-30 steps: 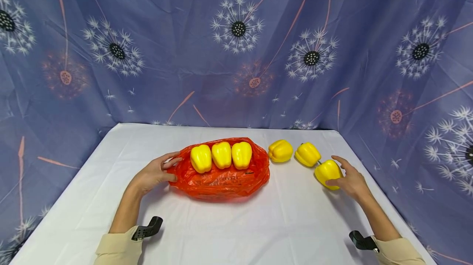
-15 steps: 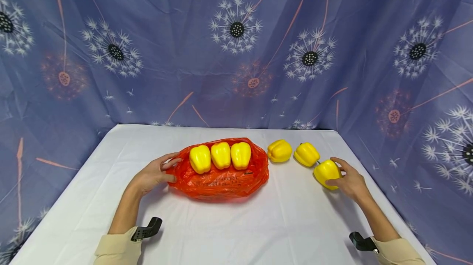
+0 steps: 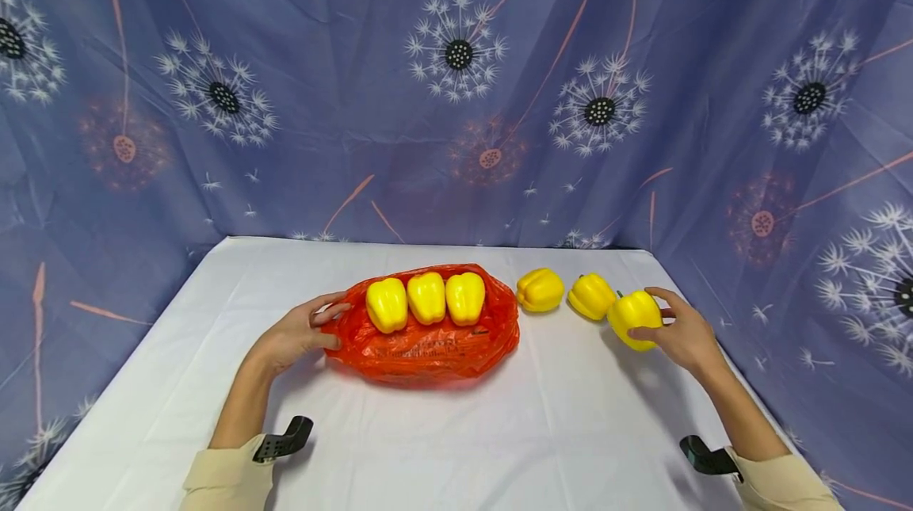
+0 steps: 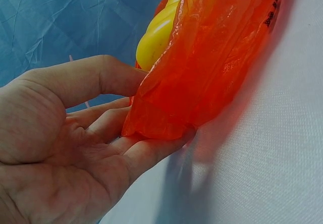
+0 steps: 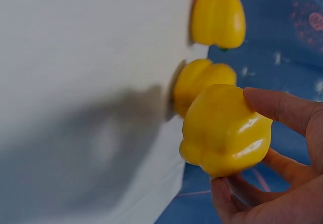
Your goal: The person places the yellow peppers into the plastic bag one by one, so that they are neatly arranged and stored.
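My right hand (image 3: pixel 688 334) holds a yellow bell pepper (image 3: pixel 633 319) at the right of the table, thumb on one side and fingers on the other. In the right wrist view this bell pepper (image 5: pixel 224 133) is off the cloth, its shadow falling beside it. My left hand (image 3: pixel 296 333) grips the left end of a red plastic bag (image 3: pixel 428 360); the left wrist view has the bag's edge (image 4: pixel 161 118) between thumb and fingers. Inside the open bag sit three yellow bell peppers (image 3: pixel 426 299) in a row.
Two more yellow bell peppers lie on the white tablecloth (image 3: pixel 456 448) right of the bag: one bell pepper (image 3: pixel 540 290) beside its right end, another bell pepper (image 3: pixel 590 297) near the held one. A blue dandelion-print curtain (image 3: pixel 357 99) encloses the table's back and sides.
My right hand has raised its bell pepper off the table, slightly up and away. The left hand and the bag stay in place.
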`<state>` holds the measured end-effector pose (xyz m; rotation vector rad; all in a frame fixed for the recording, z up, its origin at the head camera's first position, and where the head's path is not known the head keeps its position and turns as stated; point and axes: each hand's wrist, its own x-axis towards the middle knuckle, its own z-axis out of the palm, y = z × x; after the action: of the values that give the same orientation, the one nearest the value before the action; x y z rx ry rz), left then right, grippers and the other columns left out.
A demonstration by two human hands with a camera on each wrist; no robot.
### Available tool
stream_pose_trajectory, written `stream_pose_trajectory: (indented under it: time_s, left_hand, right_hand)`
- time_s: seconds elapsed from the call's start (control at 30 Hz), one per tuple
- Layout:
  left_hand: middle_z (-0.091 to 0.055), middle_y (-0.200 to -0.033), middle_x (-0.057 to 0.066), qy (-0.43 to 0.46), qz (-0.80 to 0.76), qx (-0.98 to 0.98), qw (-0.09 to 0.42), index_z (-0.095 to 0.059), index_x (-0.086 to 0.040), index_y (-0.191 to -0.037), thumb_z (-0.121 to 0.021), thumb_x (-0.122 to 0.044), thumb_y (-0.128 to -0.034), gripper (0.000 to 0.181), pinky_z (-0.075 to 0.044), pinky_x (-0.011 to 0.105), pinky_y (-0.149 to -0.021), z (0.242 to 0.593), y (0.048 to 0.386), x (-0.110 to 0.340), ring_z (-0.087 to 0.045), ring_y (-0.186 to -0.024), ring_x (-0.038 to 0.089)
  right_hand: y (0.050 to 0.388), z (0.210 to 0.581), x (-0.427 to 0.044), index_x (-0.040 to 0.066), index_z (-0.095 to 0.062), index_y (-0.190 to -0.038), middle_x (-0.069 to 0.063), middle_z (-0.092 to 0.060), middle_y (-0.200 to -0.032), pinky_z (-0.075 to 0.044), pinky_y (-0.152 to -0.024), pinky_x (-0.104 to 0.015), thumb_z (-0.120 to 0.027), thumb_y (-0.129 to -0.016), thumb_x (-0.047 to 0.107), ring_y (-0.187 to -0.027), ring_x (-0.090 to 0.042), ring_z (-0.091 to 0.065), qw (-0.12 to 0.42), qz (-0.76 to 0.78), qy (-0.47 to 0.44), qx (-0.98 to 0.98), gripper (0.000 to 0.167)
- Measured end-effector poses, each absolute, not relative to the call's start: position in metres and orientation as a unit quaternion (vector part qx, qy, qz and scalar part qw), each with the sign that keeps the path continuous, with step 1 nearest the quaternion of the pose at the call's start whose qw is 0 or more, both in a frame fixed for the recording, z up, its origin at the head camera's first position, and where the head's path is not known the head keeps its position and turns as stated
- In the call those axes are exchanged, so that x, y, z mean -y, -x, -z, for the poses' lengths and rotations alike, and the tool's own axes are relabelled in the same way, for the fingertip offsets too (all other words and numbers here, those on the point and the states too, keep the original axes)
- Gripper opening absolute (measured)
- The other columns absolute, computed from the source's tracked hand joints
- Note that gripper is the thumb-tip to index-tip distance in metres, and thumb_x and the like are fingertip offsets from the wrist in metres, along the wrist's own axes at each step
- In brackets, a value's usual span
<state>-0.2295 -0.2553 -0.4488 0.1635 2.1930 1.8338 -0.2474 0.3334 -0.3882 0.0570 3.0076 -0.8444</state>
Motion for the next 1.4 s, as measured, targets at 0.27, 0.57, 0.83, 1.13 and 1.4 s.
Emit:
stream_pose_trajectory:
  time_s: [0.27, 0.57, 0.83, 1.13, 1.4]
  left_hand:
    - [-0.036, -0.158, 0.029, -0.064, -0.635, -0.757, 0.139, -0.024, 0.003, -0.158, -0.063, 0.007, -0.0796, 0.088, -0.053, 0.025, -0.07, 0.449, 0.229, 0.255, -0.035, -0.139, 0.042]
    - [-0.036, -0.158, 0.03, -0.077, -0.643, -0.75, 0.134, -0.024, 0.004, -0.158, -0.062, 0.009, -0.0788, 0.088, -0.051, 0.023, -0.067, 0.448, 0.229, 0.254, -0.038, -0.137, 0.04]
    - [-0.037, -0.158, 0.029, -0.074, -0.632, -0.759, 0.136, -0.024, 0.002, -0.158, -0.063, 0.008, -0.0795, 0.088, -0.051, 0.024, -0.067, 0.448, 0.229, 0.254, -0.041, -0.132, 0.036]
    - [-0.036, -0.158, 0.03, -0.074, -0.63, -0.761, 0.136, -0.024, 0.003, -0.158, -0.063, 0.008, -0.0788, 0.088, -0.051, 0.024, -0.068, 0.447, 0.229, 0.255, -0.039, -0.135, 0.04]
    - [-0.037, -0.158, 0.028, -0.07, -0.627, -0.763, 0.138, -0.025, 0.002, -0.158, -0.064, 0.007, -0.079, 0.088, -0.053, 0.024, -0.07, 0.449, 0.23, 0.256, -0.041, -0.136, 0.041]
  right_hand:
    - [0.248, 0.369, -0.295, 0.007, -0.037, -0.155, -0.036, -0.052, -0.139, -0.055, -0.083, -0.051, -0.08, -0.083, 0.043, -0.122, -0.05, -0.054, 0.021, 0.31, 0.01, -0.95, 0.092]
    - [0.253, 0.366, -0.249, 0.01, -0.043, -0.152, -0.026, -0.06, -0.136, -0.057, -0.085, -0.045, -0.081, -0.082, 0.044, -0.12, -0.041, -0.058, 0.016, 0.344, 0.044, -0.938, 0.086]
    - [0.255, 0.362, -0.202, 0.011, -0.047, -0.149, -0.022, -0.065, -0.128, -0.058, -0.081, -0.041, -0.083, -0.08, 0.041, -0.114, -0.036, -0.062, 0.02, 0.37, 0.078, -0.926, 0.083]
    - [0.254, 0.367, -0.146, 0.019, -0.051, -0.147, -0.014, -0.066, -0.13, -0.057, -0.085, -0.043, -0.086, -0.078, 0.039, -0.113, -0.031, -0.064, 0.023, 0.381, 0.107, -0.918, 0.08]
    - [0.249, 0.37, -0.098, 0.02, -0.053, -0.145, -0.006, -0.069, -0.124, -0.056, -0.085, -0.041, -0.087, -0.076, 0.036, -0.106, -0.025, -0.063, 0.021, 0.37, 0.13, -0.92, 0.078]
